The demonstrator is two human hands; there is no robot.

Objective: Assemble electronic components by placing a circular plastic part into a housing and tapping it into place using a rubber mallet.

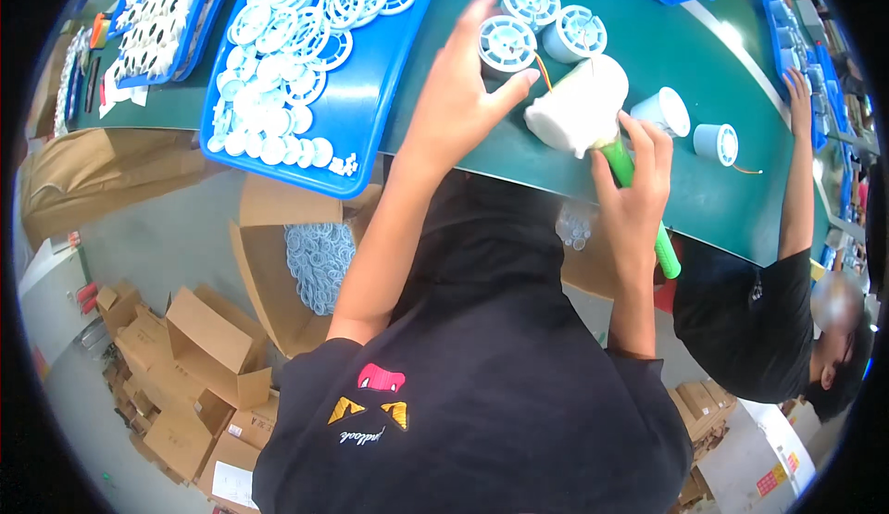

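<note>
My right hand (639, 162) is closed around the green handle of a mallet (667, 253), near its head. The bulky white mallet head looks wrapped in something soft or plastic. My left hand (468, 88) has its thumb and forefinger spread around the near side of a pale blue round spool-like part (507, 44) with a slotted top. Whether the fingers press on it I cannot tell. Just behind stand two similar parts, one spool-like part (531, 1) at the back and another spool-like part (581, 32) to the right. Thin orange wires rise beside them.
A blue tray (369, 134) of pale blue rings and discs lies left on the green table (482, 144). Two more pale blue parts, one part (662, 111) and one wired part (716, 144), lie right. A co-worker's arm (796, 181) reaches in. An open carton (264, 264) stands below the table edge.
</note>
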